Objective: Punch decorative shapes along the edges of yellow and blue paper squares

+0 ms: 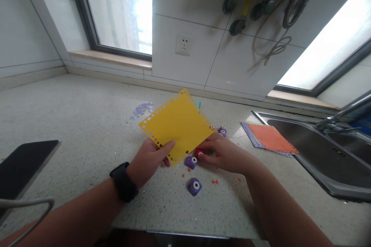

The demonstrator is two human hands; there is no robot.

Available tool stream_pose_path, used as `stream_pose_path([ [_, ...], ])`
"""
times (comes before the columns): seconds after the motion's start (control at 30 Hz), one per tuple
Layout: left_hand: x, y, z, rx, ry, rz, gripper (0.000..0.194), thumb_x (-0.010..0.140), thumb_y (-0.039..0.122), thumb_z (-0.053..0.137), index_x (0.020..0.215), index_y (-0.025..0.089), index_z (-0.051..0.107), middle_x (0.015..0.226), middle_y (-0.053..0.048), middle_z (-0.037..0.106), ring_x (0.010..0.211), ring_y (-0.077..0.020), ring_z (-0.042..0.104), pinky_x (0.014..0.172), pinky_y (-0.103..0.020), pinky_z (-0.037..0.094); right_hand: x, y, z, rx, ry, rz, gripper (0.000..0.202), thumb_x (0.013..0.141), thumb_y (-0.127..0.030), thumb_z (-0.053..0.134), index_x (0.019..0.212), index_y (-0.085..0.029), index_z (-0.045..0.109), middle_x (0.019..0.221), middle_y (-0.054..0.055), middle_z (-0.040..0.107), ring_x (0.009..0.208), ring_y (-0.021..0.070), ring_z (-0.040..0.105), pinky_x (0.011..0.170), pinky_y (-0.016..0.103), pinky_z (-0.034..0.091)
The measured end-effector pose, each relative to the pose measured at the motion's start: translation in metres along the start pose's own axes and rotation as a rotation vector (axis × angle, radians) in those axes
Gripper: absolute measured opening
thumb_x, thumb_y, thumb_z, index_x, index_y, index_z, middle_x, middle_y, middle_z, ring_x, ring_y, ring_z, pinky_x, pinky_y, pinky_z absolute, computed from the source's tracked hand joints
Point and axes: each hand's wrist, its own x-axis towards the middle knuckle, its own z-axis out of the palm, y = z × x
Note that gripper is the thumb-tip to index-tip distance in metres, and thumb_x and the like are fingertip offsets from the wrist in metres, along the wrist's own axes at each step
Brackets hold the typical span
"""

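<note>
**Left hand [155, 152] holds up a yellow square paper sheet [179, 127]; right hand [220, 148] at a small red craft punch [199, 153]**

From where I stand, the yellow sheet is tilted over the pale speckled stone counter [87, 123], one corner pointing toward the wall. Rows of small cut-out shapes run along its edges. The left hand grips it by the lower left edge, thumb flat on top and fingers underneath; a black smartwatch [124, 181] circles that wrist.

The right hand reaches in beside the sheet's right corner, fingers bent, fingertips at the red punch. I cannot tell whether they have closed firmly on it. Just beside it is a purple punch with a round white top [191, 162], and nearer the counter's front edge sits a second purple punch [195, 186]. More purple punches [222, 131] show beyond the right hand.

Orange paper bits [214, 181] are scattered near the punches, and lilac paper bits [142, 110] lie in a heap left of the sheet. Off to the right, an orange paper sheet [272, 139] lies over lilac paper [255, 139], overlapping the rim of the steel sink [319, 170].
</note>
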Motion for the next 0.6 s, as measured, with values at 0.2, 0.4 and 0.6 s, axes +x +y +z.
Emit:
stream_pose_path([
  [0.2,0.001,-0.001,0.000,-0.040,0.010,-0.023,0.036,0.086,0.042,0.071,0.108,0.013,0.074,0.090,-0.008,0.078,0.054,-0.0123,0.062,0.042,-0.022,0.051,0.002,-0.001,0.000,-0.063,-0.061,-0.021,0.017,0.094,-0.027,0.061,0.095,-0.025,0.078,0.103,0.008,0.075,0.099,0.0256,0.063,0.095,0.043,0.044],
  [0.4,0.001,-0.003,0.000,-0.046,0.000,-0.023,0.037,0.085,0.044,0.072,0.106,0.013,0.074,0.086,-0.008,0.077,0.055,-0.0129,0.063,0.042,-0.022,0.050,-0.001,0.001,-0.002,-0.052,0.021,0.032,0.013,0.091,-0.024,0.062,0.090,-0.025,0.075,0.094,0.006,0.074,0.095,0.0245,0.062,0.089,0.040,0.045],
  [0.6,0.002,-0.003,0.000,-0.068,0.009,-0.028,0.039,0.083,0.044,0.074,0.105,0.013,0.074,0.086,-0.007,0.077,0.055,-0.0134,0.064,0.041,-0.022,0.050,-0.003,0.010,-0.005,0.275,0.266,0.219,0.019,0.087,-0.019,0.051,0.088,-0.021,0.071,0.081,0.004,0.068,0.073,0.0184,0.059,0.069,0.033,0.044],
])
